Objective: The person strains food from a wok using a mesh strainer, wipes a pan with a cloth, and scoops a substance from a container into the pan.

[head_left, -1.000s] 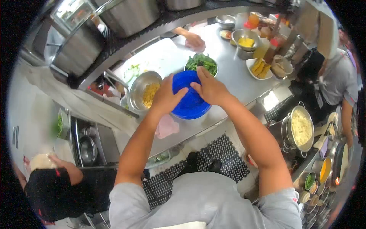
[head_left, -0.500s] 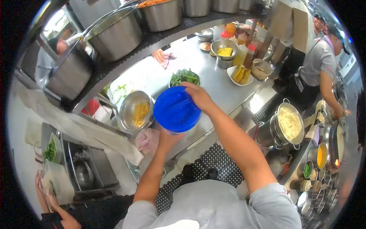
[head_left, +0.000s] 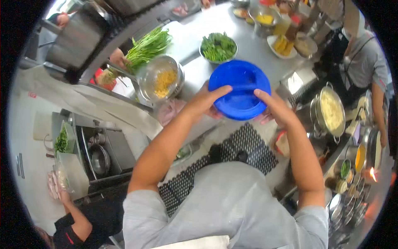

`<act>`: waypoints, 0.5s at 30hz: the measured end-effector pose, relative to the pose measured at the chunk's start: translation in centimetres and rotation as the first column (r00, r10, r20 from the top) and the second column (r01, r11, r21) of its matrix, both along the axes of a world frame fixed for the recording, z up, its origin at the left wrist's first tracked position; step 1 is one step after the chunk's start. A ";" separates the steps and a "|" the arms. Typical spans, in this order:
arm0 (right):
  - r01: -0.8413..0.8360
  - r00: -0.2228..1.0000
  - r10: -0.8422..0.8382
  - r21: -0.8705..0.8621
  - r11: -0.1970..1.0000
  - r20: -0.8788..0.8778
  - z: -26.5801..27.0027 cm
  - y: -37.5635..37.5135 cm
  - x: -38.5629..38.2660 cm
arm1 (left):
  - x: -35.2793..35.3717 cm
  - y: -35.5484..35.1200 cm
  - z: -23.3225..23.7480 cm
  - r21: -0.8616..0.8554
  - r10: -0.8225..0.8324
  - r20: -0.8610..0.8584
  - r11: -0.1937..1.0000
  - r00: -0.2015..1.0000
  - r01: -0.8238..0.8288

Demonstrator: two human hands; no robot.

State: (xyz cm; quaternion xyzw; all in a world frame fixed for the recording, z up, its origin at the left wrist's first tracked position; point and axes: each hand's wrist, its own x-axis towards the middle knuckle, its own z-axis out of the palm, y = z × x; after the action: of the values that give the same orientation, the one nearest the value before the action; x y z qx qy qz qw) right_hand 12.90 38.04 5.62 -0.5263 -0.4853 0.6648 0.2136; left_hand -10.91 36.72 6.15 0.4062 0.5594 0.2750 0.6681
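A round blue lid (head_left: pixel 240 106), with a raised bar across its middle, is between my two hands above the edge of the steel counter. My left hand (head_left: pixel 206 99) grips its left side, thumb on top. On the right side my right hand (head_left: pixel 278 108) holds it the same way, fingers underneath. Whatever is beneath the lid is hidden. Just beyond it stands a bowl of leafy greens (head_left: pixel 218 47). Left of my left hand is a steel bowl (head_left: pixel 145 81) with yellow chopped food (head_left: pixel 165 83) inside.
Another person's hand (head_left: pixel 119 59) holds long green stalks (head_left: pixel 147 47) behind the steel bowl. A pot of pale food (head_left: pixel 331 110) stands right, near a co-worker (head_left: pixel 365 62) and a flame (head_left: pixel 373 175). At lower left, a person's arm (head_left: pixel 76 220) works beside a sink.
The lid has moved right. My right hand has shifted from its far edge to its right side, and my left from underneath to the left side. Green stalks have appeared behind the steel bowl.
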 end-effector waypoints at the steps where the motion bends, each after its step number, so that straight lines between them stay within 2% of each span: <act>1: 0.068 0.996 -0.067 0.008 0.998 -0.052 0.1 -1.1 0.6 | 1.4 -0.5 -0.3 -0.031 -0.008 0.004 1.000 1.000 0.008; 3: 0.136 0.985 -0.135 0.007 0.991 -0.106 -1.1 -3.3 1.8 | 3.7 -0.8 -0.9 0.192 -0.085 0.083 0.979 0.993 0.067; 4: 0.222 0.965 -0.218 0.015 0.975 -0.144 -2.6 -4.6 3.3 | 5.4 -1.8 -2.3 0.194 0.014 -0.010 0.981 1.000 -0.012; 6: 0.345 0.924 -0.332 0.041 0.938 -0.188 -5.4 -7.2 6.3 | 8.5 -3.3 -5.4 0.458 0.030 -0.256 0.884 0.966 0.094; 8: 0.386 0.909 -0.371 0.051 0.921 -0.189 -6.5 -9.5 7.9 | 10.7 -5.1 -4.6 0.411 -0.021 -0.335 0.896 0.942 0.166; 9: 0.467 0.875 -0.454 0.045 0.883 -0.166 -6.6 -10.7 8.2 | 11.4 -5.6 -4.6 0.406 -0.050 -0.289 0.898 0.956 0.169; 10: 0.550 0.829 -0.541 0.037 0.834 -0.140 -6.9 -12.1 8.5 | 12.1 -6.1 -5.5 0.326 -0.092 -0.260 0.929 0.961 0.177; 12: 0.591 0.805 -0.589 0.016 0.806 -0.064 -9.8 -14.2 9.5 | 13.4 -7.4 -9.5 0.436 -0.066 -0.261 0.882 0.963 0.179; 14: 0.617 0.784 -0.618 -0.042 0.786 -0.059 -13.4 -15.6 9.8 | 13.8 -8.0 -12.8 0.401 -0.109 -0.277 0.890 0.955 0.218; 15: 0.609 0.791 -0.611 -0.059 0.791 -0.026 -15.1 -16.0 9.6 | 13.8 -8.4 -14.4 0.247 -0.148 -0.243 0.946 0.959 0.209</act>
State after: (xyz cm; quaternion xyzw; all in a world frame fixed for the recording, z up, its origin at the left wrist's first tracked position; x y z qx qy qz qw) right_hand 22.52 22.00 -9.51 -0.6448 -0.2689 0.5833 0.4144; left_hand 2.91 28.37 -8.25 0.5707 0.5480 0.2397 0.5625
